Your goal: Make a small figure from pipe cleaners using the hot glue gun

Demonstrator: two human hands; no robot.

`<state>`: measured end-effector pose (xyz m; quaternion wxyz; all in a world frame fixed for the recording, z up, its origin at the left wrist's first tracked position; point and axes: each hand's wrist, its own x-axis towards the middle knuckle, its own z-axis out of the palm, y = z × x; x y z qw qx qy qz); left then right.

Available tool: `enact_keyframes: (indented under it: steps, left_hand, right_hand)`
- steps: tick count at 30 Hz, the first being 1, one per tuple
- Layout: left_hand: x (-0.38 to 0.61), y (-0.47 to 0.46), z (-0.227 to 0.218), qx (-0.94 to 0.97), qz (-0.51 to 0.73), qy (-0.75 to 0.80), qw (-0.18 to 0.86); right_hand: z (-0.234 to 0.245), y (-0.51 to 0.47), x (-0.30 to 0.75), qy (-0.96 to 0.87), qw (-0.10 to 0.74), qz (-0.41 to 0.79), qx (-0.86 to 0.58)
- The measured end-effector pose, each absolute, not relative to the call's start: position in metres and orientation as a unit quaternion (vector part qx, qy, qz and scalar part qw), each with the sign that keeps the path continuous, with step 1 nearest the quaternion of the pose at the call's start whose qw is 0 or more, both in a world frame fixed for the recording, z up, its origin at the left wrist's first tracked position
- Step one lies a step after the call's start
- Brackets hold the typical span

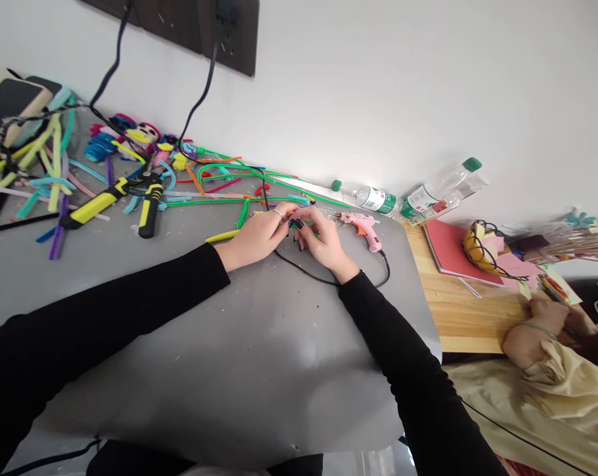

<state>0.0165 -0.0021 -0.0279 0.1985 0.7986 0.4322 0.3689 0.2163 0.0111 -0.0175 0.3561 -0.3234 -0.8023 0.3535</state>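
My left hand and my right hand meet over the grey table, fingers closed in a pinch and fingertips close together. Between them show small orange and green bits that look like pipe cleaner; the fingers hide most of the piece. Just right of my right hand, a pink glue gun lies on its side, its black cord looping below my hands. Beside my left hand are a yellow pipe cleaner and a short green one. Long green pipe cleaners stretch behind.
Yellow-and-black pliers lie at left among many pipe cleaners. Small fuzzy figures and phones sit near the wall. Plastic bottles lie at the back right. Beyond are a red notebook, a basket and another person's arm.
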Motion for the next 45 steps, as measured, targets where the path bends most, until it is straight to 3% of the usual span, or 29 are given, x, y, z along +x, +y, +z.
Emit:
enact_keyframes:
  steps: [45]
  left_hand:
    - [0.013,-0.002,-0.017,0.755,0.38,0.501,0.187]
  right_hand:
    - [-0.01,0.009,0.216,-0.855,0.288,0.267,-0.338]
